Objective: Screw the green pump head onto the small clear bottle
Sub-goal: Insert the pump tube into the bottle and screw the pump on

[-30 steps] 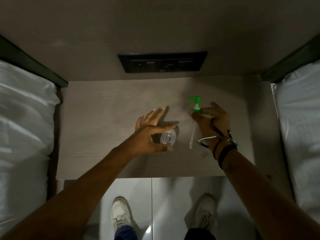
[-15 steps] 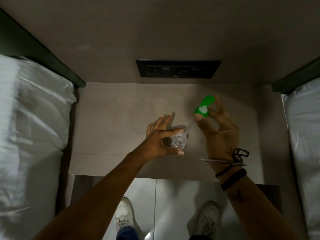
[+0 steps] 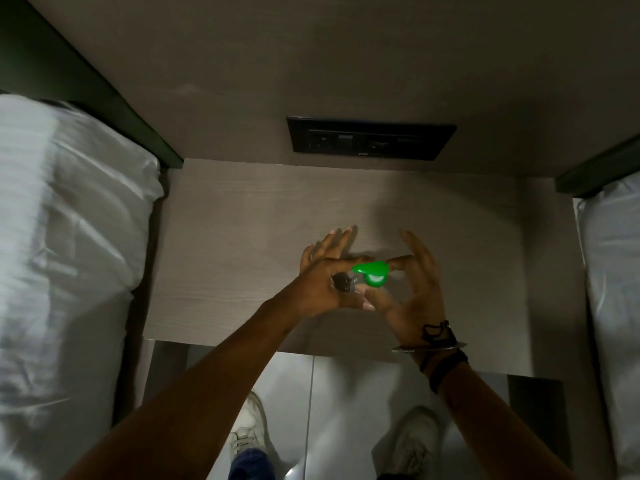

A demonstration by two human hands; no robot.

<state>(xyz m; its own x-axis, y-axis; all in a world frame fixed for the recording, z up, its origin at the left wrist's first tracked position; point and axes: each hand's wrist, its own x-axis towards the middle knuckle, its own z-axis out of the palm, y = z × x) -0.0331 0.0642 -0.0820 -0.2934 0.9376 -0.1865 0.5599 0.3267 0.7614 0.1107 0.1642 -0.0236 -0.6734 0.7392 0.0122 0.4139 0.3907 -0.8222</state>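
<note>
The green pump head (image 3: 370, 271) sits on top of the small clear bottle (image 3: 356, 285), seen from above over the wooden bedside table (image 3: 242, 251). My right hand (image 3: 412, 292) pinches the pump head between thumb and forefinger, the other fingers spread upward. My left hand (image 3: 325, 282) wraps the bottle with thumb and forefinger; its remaining fingers point away. Most of the bottle is hidden by both hands and the pump.
A dark socket panel (image 3: 370, 142) is set in the wall behind the table. White bedding lies to the left (image 3: 69, 271) and to the right (image 3: 613, 271). Below the table's front edge I see pale floor and my white shoes (image 3: 249, 431).
My right hand has carried the pump head from the right over to the bottle and set it on the mouth, its tube now inside. My left hand kept hold of the bottle.
</note>
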